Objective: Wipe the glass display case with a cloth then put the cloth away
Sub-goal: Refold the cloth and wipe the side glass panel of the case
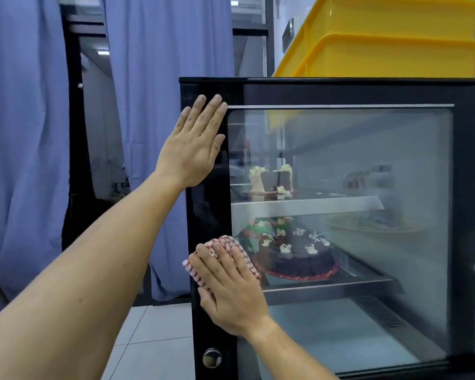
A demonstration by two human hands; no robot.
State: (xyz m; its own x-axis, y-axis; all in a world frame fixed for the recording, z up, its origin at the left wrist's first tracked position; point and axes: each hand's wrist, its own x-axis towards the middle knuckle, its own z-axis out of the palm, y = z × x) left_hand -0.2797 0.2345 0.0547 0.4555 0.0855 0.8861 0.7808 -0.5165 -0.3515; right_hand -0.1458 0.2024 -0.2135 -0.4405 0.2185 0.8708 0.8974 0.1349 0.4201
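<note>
Pressing the checked cloth (228,246) flat-fingered at lower centre, the right hand (232,292) wipes the display case (340,94); the left hand (195,144), flat, seemingly braces the frame above.

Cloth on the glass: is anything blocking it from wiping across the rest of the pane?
Nothing visible does. The right hand presses the cloth flat at the pane's lower left; the left hand rests on the black frame, off the glass.

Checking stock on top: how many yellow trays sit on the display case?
2: the upper yellow tray is stacked on the lower yellow tray, atop the display case at right. More may lie beyond the frame.
</note>
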